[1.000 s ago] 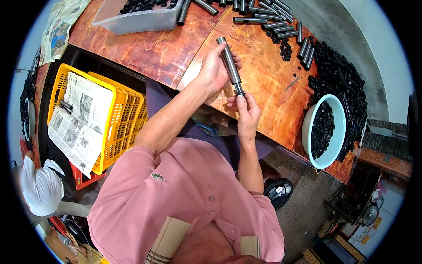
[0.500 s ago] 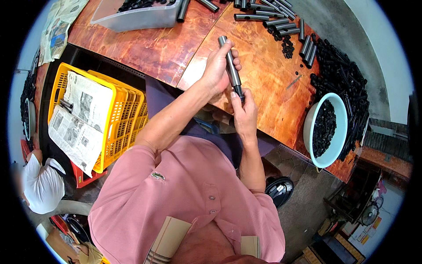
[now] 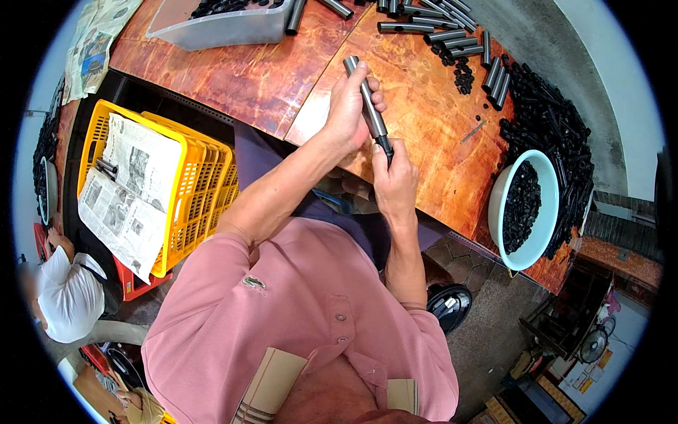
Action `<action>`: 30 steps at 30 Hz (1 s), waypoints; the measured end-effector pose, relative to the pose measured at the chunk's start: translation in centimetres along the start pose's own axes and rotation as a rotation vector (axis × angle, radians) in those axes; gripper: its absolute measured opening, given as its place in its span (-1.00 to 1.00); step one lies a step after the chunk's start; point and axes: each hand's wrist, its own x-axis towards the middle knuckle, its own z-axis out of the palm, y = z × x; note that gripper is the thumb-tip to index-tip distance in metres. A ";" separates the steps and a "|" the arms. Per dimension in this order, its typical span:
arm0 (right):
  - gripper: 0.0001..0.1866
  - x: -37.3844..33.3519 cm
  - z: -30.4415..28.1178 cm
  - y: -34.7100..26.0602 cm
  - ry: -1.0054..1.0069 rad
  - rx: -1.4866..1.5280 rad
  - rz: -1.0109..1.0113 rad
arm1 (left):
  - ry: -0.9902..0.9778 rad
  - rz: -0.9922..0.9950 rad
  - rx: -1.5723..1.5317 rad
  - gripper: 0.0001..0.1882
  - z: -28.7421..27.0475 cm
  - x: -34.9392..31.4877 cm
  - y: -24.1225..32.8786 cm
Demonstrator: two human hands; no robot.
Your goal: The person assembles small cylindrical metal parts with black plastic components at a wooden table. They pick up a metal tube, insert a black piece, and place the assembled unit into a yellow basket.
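Nearest to my camera I have the pink shirt (image 3: pixel 282 311) of the person whose two bare hands I watch from afar. Beyond it, the right hand (image 3: pixel 395 177) grips a black piece (image 3: pixel 385 146) with the thumb laid along it; how the other fingers are placed underneath, I cannot tell. This piece stands at the near end of a metal tube (image 3: pixel 371 109), in one line with it. The left hand (image 3: pixel 346 109) has its fingers closed around the tube, which is tilted, its far end leaning to the left. Both hands keep the tube above the reddish wooden table (image 3: pixel 438 169).

To the left of the person, I see sheets of newspaper (image 3: pixel 141 166) lying upon a yellow crate (image 3: pixel 175 205). To the right, a pale blue bowl (image 3: pixel 497 205) contains many small black parts (image 3: pixel 521 208), and just beside it spreads a large heap of black parts (image 3: pixel 547 134). Farther away, several metal tubes (image 3: pixel 462 51) lie together, and a translucent bin (image 3: pixel 233 34) stands near the far left edge.
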 end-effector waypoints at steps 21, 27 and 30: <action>-0.35 1.9 1.6 0.6 0.694 0.796 -0.088 | -0.035 -0.163 0.032 -0.53 2.2 -2.8 -1.8; -0.36 2.3 1.8 0.8 0.726 0.759 -0.089 | 0.004 -0.131 0.027 -0.55 2.1 -3.5 -2.8; -0.35 2.8 1.4 0.4 0.730 0.755 -0.110 | -0.055 -0.111 0.043 -0.55 2.7 -4.1 -2.8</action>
